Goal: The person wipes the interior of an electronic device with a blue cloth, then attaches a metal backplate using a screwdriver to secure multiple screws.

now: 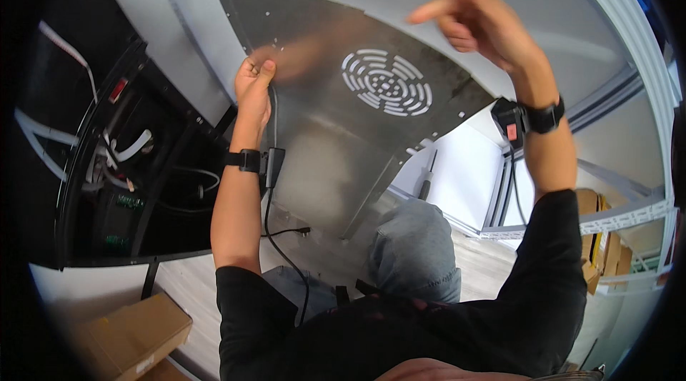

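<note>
Here, your left hand (253,81) is clenched on the left edge of the panel (343,102), thumb pressed over its face. The panel, a grey metal sheet with a round vent grille (386,82) cut into it, is held up in front of you, tilted, with its folded lower part dropping toward your knee (414,249). Your right hand (479,20) is off the panel's upper right, blurred, fingers loosely curled with the forefinger out, gripping nothing. Both wrists carry black straps; a cable (275,231) hangs from the left one below the panel. Left of the panel stands an open black cabinet (121,174) with white tubes inside. A screwdriver (426,179) shows just under the panel's right corner. A cardboard box (132,334) lies far below the panel, to the left.
</note>
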A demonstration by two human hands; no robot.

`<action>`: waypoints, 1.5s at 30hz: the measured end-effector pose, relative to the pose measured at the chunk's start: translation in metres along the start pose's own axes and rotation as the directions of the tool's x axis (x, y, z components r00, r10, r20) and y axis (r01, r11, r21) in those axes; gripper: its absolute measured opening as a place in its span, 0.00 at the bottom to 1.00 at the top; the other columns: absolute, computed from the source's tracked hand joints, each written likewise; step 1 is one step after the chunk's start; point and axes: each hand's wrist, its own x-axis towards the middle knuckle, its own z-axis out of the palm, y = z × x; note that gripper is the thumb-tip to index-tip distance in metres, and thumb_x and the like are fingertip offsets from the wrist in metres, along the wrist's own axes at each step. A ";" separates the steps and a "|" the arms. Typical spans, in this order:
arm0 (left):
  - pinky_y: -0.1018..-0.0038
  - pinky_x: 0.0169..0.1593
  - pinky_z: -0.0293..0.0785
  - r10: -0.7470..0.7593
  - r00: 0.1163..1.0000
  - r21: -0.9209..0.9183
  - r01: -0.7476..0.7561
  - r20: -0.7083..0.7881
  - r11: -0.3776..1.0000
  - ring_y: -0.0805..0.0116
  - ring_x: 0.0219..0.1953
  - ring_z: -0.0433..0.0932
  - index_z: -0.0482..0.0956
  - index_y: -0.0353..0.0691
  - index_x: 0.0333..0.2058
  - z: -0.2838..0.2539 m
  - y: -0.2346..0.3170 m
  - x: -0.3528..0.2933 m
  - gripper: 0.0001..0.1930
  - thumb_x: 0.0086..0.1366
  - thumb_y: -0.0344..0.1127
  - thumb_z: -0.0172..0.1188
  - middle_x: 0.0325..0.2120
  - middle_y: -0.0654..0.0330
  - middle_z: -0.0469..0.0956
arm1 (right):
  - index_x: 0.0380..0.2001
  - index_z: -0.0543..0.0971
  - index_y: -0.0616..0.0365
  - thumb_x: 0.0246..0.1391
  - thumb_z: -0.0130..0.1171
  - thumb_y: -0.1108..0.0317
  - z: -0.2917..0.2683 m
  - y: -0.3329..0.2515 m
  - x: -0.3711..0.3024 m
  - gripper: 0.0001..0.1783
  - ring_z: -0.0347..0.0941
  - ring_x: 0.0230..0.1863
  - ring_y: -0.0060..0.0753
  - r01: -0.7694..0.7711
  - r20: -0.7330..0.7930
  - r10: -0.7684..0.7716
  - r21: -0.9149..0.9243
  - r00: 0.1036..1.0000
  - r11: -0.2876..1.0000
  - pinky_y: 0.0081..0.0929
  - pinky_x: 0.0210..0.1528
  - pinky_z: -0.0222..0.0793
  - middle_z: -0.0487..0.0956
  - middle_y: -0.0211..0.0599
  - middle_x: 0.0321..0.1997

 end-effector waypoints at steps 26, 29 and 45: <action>0.76 0.48 0.67 0.390 0.865 0.570 -0.155 -0.316 0.807 0.77 0.42 0.71 0.71 0.37 0.37 0.018 0.081 -0.134 0.22 0.53 0.45 0.70 0.38 0.61 0.76 | 0.38 0.74 0.70 0.56 0.59 0.54 0.080 0.181 0.024 0.24 0.73 0.37 0.31 0.660 -0.778 -0.358 0.094 0.515 0.745 0.28 0.41 0.71 0.76 0.41 0.37; 0.75 0.49 0.67 0.380 0.909 0.590 -0.214 -0.173 0.779 0.75 0.43 0.72 0.71 0.38 0.41 0.019 0.106 -0.161 0.18 0.57 0.39 0.67 0.39 0.62 0.76 | 0.37 0.74 0.72 0.56 0.59 0.52 0.082 0.175 0.029 0.26 0.73 0.38 0.31 0.683 -0.739 -0.413 0.085 0.532 0.726 0.29 0.42 0.70 0.77 0.42 0.37; 0.78 0.33 0.70 0.252 0.916 0.944 0.265 -0.311 0.198 0.76 0.28 0.73 0.77 0.33 0.31 -0.045 0.172 -0.234 0.10 0.64 0.35 0.57 0.27 0.63 0.77 | 0.38 0.73 0.74 0.56 0.58 0.53 0.083 0.151 0.050 0.27 0.75 0.41 0.39 0.763 -0.682 -0.486 0.168 0.547 0.624 0.37 0.46 0.73 0.77 0.48 0.41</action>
